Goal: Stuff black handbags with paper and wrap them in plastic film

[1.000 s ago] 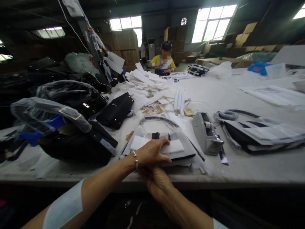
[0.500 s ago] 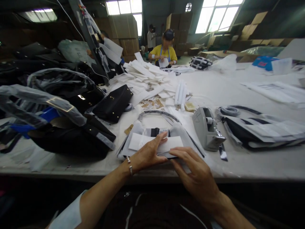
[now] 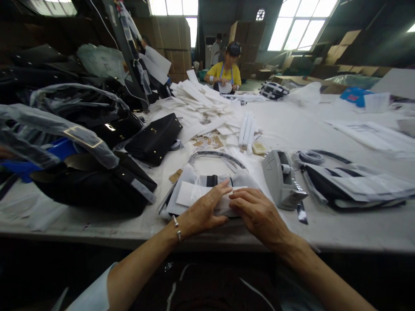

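Observation:
A bag (image 3: 173,206) with a wrapped, arched handle (image 3: 215,154) lies at the table's front edge, a white foam strip (image 3: 188,194) across its front. My left hand (image 3: 207,207) rests on the strip with its fingers stretched out and thumb apart. Beside it, my right hand (image 3: 257,211) lies over the strip's right part, its fingers bent and close together, their tips near my left fingers. Whether the right fingers pinch the strip is hidden.
A grey tape dispenser (image 3: 280,179) stands right of the bag, with another wrapped bag (image 3: 359,181) beyond. Black bags (image 3: 94,181) crowd the left. White foam strips (image 3: 204,101) are heaped behind. A person in yellow (image 3: 227,73) works across the table.
My right hand has moved up and inward onto the strip, its fingers drawing closer together. My left hand has barely shifted. The camera view has moved slightly.

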Demonstrator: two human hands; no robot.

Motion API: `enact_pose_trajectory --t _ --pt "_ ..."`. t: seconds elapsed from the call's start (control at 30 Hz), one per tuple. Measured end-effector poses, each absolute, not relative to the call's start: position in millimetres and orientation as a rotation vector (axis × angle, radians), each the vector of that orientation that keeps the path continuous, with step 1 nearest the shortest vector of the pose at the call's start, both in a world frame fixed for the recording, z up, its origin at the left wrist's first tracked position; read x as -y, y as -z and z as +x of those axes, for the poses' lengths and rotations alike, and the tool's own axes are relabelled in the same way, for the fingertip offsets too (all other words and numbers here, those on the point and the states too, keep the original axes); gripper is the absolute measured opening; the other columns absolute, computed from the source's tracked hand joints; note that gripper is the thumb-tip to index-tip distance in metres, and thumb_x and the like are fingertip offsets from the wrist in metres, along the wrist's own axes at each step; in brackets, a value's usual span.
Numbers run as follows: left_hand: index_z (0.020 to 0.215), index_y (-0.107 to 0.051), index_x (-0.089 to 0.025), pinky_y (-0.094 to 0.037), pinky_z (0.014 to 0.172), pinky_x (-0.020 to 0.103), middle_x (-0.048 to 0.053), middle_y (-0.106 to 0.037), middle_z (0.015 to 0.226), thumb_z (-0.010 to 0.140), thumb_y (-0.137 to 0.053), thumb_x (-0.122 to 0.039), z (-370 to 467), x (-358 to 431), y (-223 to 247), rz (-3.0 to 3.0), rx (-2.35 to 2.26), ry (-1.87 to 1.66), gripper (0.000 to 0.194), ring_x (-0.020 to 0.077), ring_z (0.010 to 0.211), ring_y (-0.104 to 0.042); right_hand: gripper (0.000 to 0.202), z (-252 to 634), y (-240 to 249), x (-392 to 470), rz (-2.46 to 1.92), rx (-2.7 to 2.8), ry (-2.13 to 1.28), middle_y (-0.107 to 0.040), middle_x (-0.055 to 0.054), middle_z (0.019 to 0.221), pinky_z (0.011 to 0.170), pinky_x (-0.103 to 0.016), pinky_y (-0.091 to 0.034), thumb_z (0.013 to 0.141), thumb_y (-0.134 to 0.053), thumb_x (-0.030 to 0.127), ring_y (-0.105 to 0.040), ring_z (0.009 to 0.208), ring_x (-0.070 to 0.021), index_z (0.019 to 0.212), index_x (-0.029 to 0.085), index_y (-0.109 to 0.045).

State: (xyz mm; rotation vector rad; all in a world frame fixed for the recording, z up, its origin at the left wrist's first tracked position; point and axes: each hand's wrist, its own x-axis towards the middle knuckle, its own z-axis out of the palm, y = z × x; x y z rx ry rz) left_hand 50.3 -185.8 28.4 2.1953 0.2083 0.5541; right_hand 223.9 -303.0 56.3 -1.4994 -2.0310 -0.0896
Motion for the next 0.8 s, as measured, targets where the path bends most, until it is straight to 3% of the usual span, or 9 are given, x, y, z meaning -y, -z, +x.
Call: enact_pose_trajectory --t 0.1,0.27,0.43,0.57,0.7,0.8 --pt "0.128 -0.054 -0.02 -0.037 0.115 0.039 0.012 -0.041 0.151 0.079 -0.065 -0.007 48 188 -27 2.262 -0.139 -0.566 0.052 0.0234 0.139 -0.041 0.016 232 -56 312 -1.492 2.029 0.043 -0.072 -0.006 0.1 0.091 -0.039 -0.05 0.093 -0.054 0.012 -0.063 0.101 -0.021 0.095 0.02 -0.068" --pt "0.117 -0.061 -0.018 -0.04 0.113 0.039 0.009 -0.061 0.129 0.094 -0.052 -0.014 48 196 -22 2.53 -0.018 -0.683 0.025 0.0178 0.122 -0.057 0.02 232 -50 324 -1.508 2.032 0.021 -0.073 -0.006 0.107 0.098 -0.044 -0.049 0.092 -0.057 0.014 -0.064 0.107 -0.022 0.104 0.023 -0.07" --pt "0.119 -0.062 -0.019 -0.044 0.11 0.039 0.007 -0.067 0.119 0.099 -0.044 -0.014 47 206 -19 2.773 0.011 -0.755 0.027 0.016 0.116 -0.061 0.017 243 -51 345 -1.555 1.81 0.067 -0.074 -0.004 0.102 0.098 -0.042 -0.05 0.09 -0.061 0.018 -0.066 0.104 -0.022 0.101 0.026 -0.073" --pt "0.126 -0.058 -0.018 -0.047 0.109 0.042 0.008 -0.067 0.119 0.098 -0.04 -0.009 46 209 -16 2.848 0.075 -0.842 0.034 0.0184 0.121 -0.058 0.017 278 -52 383 -1.864 1.25 0.127 -0.074 -0.006 0.1 0.089 -0.038 -0.052 0.09 -0.061 0.034 -0.068 0.097 -0.0235 0.096 0.024 -0.072" --pt "0.124 -0.059 -0.019 -0.047 0.108 0.043 0.009 -0.064 0.12 0.097 -0.035 -0.004 46 211 -15 2.898 0.063 -0.892 0.039 0.0189 0.122 -0.057 0.041 312 -41 420 -2.236 0.782 -0.206 -0.073 -0.009 0.102 0.077 -0.038 -0.053 0.079 -0.064 0.053 -0.068 0.091 -0.0276 0.104 0.021 -0.071" --pt "0.124 -0.058 -0.018 -0.047 0.108 0.044 0.01 -0.063 0.122 0.095 -0.039 -0.003 47 213 -13 2.967 0.086 -0.922 0.038 0.0209 0.123 -0.056 0.052 322 -28 431 -2.237 0.653 -0.484 -0.073 -0.011 0.098 0.077 -0.037 -0.052 0.073 -0.067 0.056 -0.068 0.09 -0.028 0.107 0.017 -0.07"
